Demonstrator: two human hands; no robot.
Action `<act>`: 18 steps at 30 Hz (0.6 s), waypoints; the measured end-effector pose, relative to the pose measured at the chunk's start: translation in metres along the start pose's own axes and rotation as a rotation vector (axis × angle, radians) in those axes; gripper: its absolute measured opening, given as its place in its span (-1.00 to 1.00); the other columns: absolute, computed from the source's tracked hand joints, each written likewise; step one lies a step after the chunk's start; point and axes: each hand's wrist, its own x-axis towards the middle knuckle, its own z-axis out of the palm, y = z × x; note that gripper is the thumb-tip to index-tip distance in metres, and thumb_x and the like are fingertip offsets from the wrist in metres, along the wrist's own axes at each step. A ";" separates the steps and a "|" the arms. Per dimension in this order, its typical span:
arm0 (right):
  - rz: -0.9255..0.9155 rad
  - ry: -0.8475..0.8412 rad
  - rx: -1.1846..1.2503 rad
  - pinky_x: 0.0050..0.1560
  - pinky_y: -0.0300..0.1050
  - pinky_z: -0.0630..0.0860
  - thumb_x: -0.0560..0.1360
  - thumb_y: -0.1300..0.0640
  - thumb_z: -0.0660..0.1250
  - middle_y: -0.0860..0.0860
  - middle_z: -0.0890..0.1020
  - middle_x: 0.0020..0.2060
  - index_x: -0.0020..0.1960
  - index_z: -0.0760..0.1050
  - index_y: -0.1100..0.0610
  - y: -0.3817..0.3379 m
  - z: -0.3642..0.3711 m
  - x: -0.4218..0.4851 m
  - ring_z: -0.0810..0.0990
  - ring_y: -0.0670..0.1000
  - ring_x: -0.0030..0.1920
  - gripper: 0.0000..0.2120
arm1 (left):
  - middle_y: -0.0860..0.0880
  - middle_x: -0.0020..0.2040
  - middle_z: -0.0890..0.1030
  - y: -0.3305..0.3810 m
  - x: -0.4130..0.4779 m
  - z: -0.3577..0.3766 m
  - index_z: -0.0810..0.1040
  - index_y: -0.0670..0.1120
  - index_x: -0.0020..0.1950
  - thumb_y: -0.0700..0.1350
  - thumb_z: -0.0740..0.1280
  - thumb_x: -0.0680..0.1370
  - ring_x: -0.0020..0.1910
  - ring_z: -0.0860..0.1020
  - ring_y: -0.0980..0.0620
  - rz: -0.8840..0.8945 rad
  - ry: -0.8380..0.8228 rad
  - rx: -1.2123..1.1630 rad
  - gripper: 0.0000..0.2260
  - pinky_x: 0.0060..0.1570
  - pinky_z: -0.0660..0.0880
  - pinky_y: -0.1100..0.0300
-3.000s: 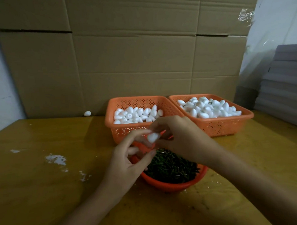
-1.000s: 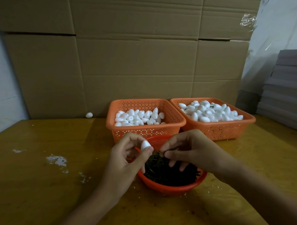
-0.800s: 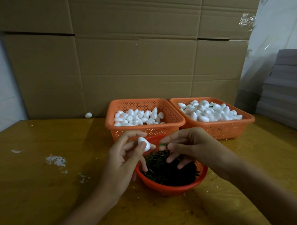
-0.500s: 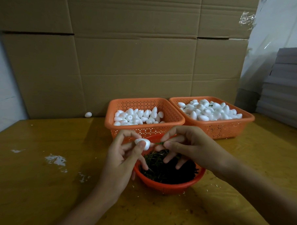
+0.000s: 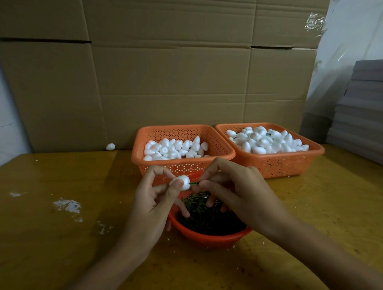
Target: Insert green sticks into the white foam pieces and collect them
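Here, hands (image 5: 152, 205) (image 5: 241, 196) pinch foam (image 5: 181, 182), stick (image 5: 194, 183), over bowl (image 5: 212, 239)

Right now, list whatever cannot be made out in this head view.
All head view.
How deep the thin green stick enters the white egg-shaped foam piece: foam hides its tip, the right hand its other end.
Far rim of the round orange bowl: mostly behind the left hand and right hand.
Whether pieces in the right orange perforated basket carry sticks: too small.
The grey stacked sheets: cut by the right edge.
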 end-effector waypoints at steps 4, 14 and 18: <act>-0.028 -0.025 -0.077 -0.24 -0.26 0.61 0.65 0.12 0.36 -0.15 0.74 -0.07 0.11 0.54 0.07 -0.004 0.000 -0.001 0.72 -0.16 -0.18 -0.95 | -0.14 -0.26 0.72 -0.001 -0.001 -0.001 0.47 0.19 0.02 0.16 0.36 0.60 -0.40 0.65 -0.21 0.022 -0.013 0.023 -0.89 -0.60 0.41 0.22; -0.081 -0.114 -0.301 -0.15 0.09 0.58 0.68 0.05 0.29 -0.05 0.74 -0.07 0.18 0.29 -0.01 -0.009 0.006 -0.003 0.69 -0.02 -0.11 -0.82 | 0.02 -0.06 0.76 -0.001 -0.005 0.001 0.43 0.21 0.09 0.27 0.35 0.54 -0.22 0.72 0.07 0.093 -0.085 0.145 -0.76 -0.51 0.48 0.25; -0.023 0.047 -0.153 -0.24 -0.24 0.62 0.65 0.10 0.30 -0.23 0.73 -0.10 0.13 0.43 0.07 0.001 -0.019 0.011 0.71 -0.23 -0.18 -0.91 | 0.17 0.26 0.67 -0.001 -0.005 0.005 0.37 0.32 0.28 0.26 0.31 0.54 -0.03 0.74 -0.02 0.080 -0.079 0.079 -0.67 -0.47 0.52 0.26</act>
